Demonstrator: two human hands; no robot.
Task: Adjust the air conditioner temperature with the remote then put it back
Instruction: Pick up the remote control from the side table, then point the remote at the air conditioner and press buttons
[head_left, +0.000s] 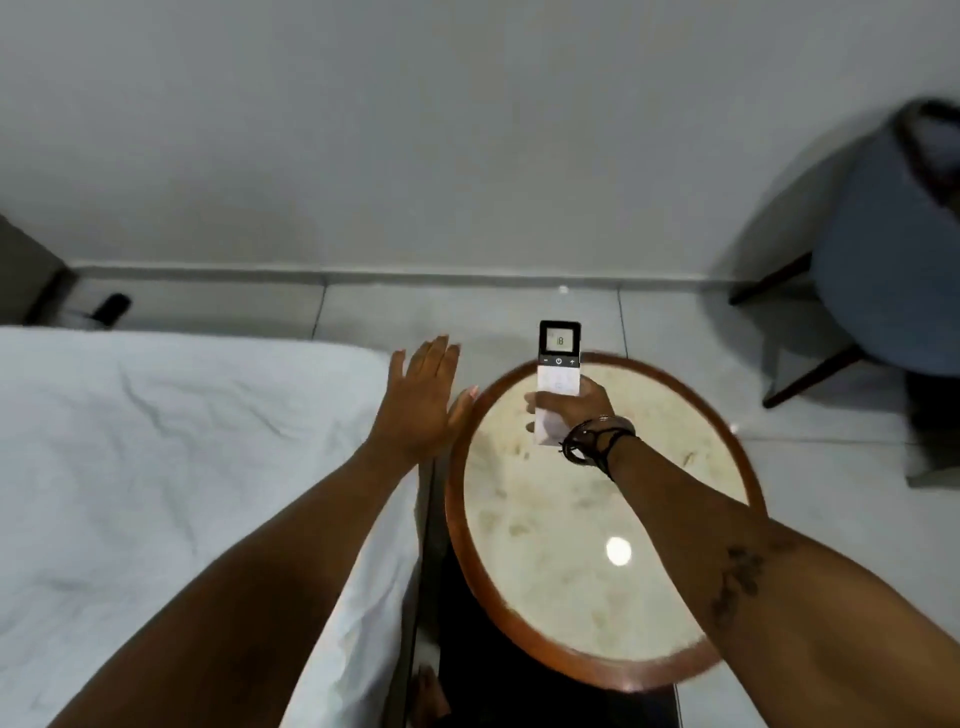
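Over at the right edge a blue chair (883, 249) is half cut off and blurry. White rumpled bed (156, 467) on the left, round marble-look counter (597, 670) with wood rim beside it. Left hand (423, 405) flat and empty; right hand (574, 408) grips the AC remote (559, 364) above the counter, screen reading 18, lower buttons unreadable.

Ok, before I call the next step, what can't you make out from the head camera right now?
- Air conditioner: not in the head view at all.
- Remote: lower body covered by the right hand; the small white-panel buttons are washed out and unreadable.
- Chair: cut off by the right edge and blurred.
- Small dark object on the floor beyond the bed: too blurred to identify.
- Left hand: open, empty.
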